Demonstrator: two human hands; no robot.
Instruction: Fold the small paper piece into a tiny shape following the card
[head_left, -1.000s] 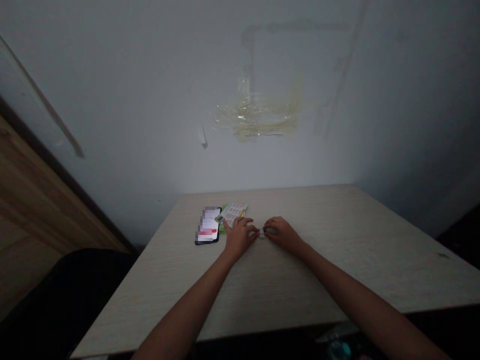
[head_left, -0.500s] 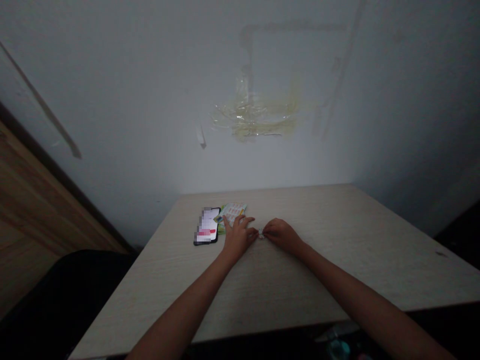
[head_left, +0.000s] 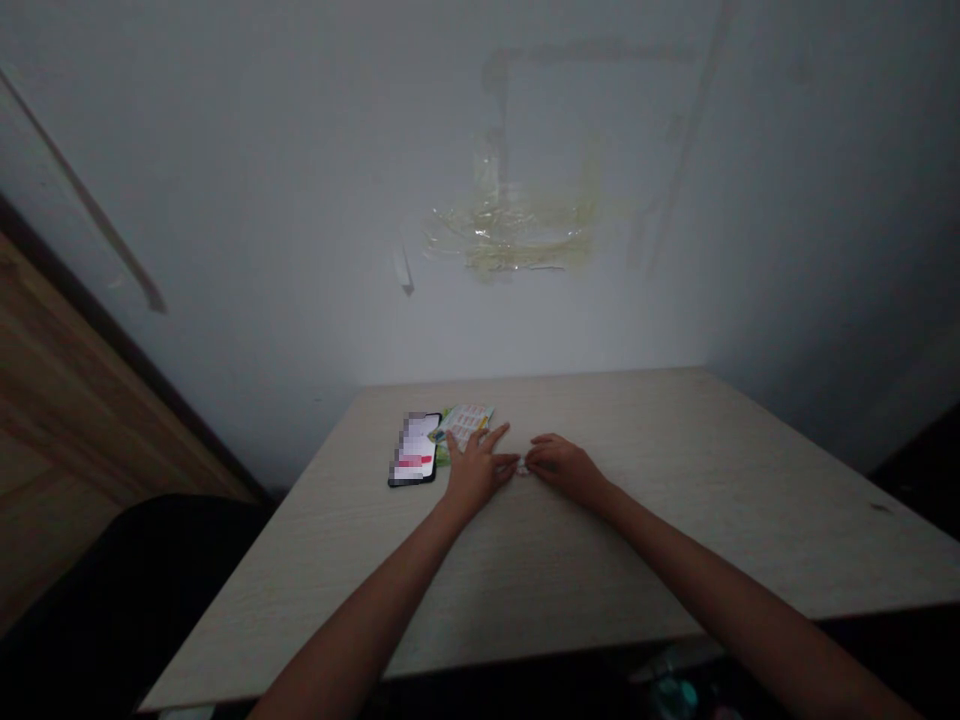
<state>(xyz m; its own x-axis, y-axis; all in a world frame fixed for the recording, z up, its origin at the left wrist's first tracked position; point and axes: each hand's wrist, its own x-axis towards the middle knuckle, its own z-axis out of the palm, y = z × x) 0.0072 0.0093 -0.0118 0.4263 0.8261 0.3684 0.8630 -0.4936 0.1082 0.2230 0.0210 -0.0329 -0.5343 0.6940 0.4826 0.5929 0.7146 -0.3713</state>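
Both of my hands rest on a pale wooden table [head_left: 675,520], close together near its far middle. My left hand [head_left: 475,470] lies with its fingers partly stretched out, and its fingertips touch a small pale object [head_left: 522,468] that sits between the two hands. My right hand [head_left: 559,466] has its fingers curled in a pinch on the same small object. The object is too small and dim to name. Just left of my left hand lie a colourful printed card [head_left: 466,424] and a black phone [head_left: 415,449] with a lit screen.
A white wall [head_left: 300,200] with old yellowed tape marks [head_left: 517,235] stands right behind the table. A wooden panel [head_left: 52,400] runs along the left. A dark chair or cushion [head_left: 127,600] sits at the table's near left corner.
My hands have drawn slightly closer, and the small pale object between them is less visible now. My left fingers have spread a little. Phone and card lie as before.
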